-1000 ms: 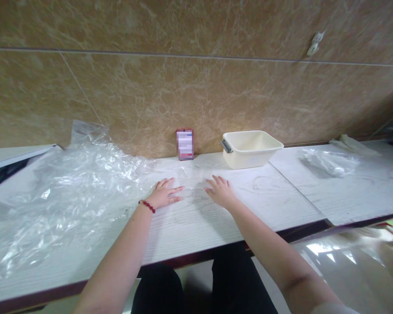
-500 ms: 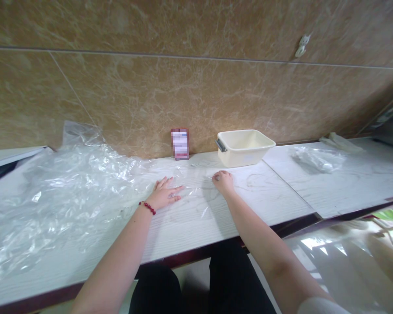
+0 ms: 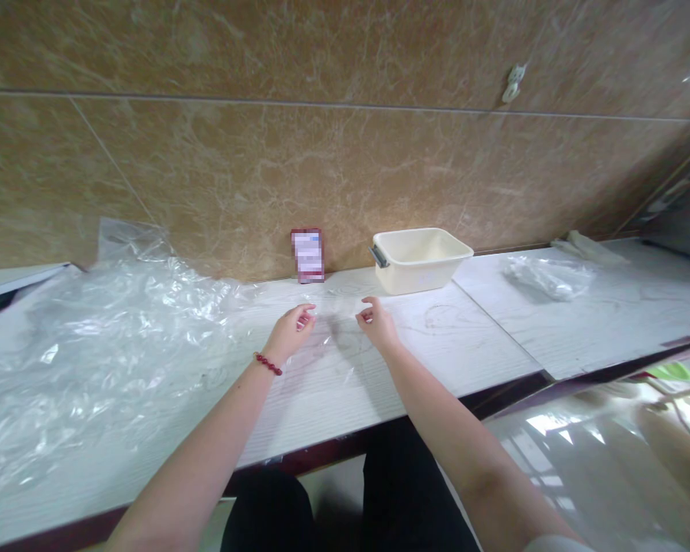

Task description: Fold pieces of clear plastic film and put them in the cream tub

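Note:
A clear plastic bag (image 3: 336, 326) lies thin and flat on the white wood-grain table between my hands; its edges are hard to make out. My left hand (image 3: 293, 328), with a red bead bracelet (image 3: 267, 363) at the wrist, has its fingers curled in toward the thumb at the bag's left side. Across from it, my right hand (image 3: 378, 322) is bent in a pinch at the right side of the bag. Clear film seems to be in the fingers of both hands, though it barely shows.
A large heap of clear plastic bags (image 3: 132, 337) covers the table's left side. Behind my hands, a small red-edged box (image 3: 308, 255) leans on the marble wall, beside a cream plastic bin (image 3: 419, 272) with a grey handle. More clear plastic (image 3: 552, 277) lies at right.
My left hand has gone from spread flat on the film to curled fingers. The right hand has come slightly left, closer to the left one. The whole view has shifted slightly.

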{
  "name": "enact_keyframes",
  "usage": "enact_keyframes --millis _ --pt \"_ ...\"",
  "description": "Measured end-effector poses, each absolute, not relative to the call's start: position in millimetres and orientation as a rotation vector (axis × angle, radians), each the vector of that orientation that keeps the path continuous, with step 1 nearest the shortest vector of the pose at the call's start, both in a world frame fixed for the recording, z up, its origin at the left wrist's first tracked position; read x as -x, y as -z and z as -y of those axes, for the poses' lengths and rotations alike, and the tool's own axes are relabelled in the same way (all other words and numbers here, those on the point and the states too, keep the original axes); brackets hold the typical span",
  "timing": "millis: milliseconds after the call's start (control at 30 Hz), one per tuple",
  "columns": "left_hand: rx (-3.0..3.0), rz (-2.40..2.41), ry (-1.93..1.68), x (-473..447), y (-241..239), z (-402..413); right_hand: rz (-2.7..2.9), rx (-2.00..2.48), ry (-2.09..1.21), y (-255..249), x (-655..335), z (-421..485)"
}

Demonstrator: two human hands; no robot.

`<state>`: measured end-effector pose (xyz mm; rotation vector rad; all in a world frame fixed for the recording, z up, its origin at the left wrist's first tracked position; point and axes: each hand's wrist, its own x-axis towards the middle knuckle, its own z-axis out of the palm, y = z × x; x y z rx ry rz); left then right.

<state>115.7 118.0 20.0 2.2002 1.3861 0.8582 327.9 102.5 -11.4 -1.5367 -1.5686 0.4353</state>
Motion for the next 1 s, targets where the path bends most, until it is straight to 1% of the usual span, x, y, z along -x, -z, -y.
enact_keyframes --millis 167,267,433,633,800,1000 --pt "-1.858 -1.265 -0.649 -166 -20 -130 1.612 1.579 -0.413 12 -325 -102" --pt "-1.772 -1.319 -0.627 -188 -14 -142 1.664 1.608 -0.425 10 -323 -100" --pt "-1.864 -1.422 -0.618 -198 -3 -156 1.771 1.638 -0.392 9 -322 -98" --pt "-2.058 -1.516 -0.555 -190 -1 -157 1.93 1.746 -0.21 6 -331 -95" --pt "-2.202 -1.51 -0.522 -189 -1 -155 2.06 1.844 -0.221 7 -335 -95" --pt "-2.279 -1.504 -0.496 -190 -1 -154 2.039 1.867 -0.22 10 -334 -95"
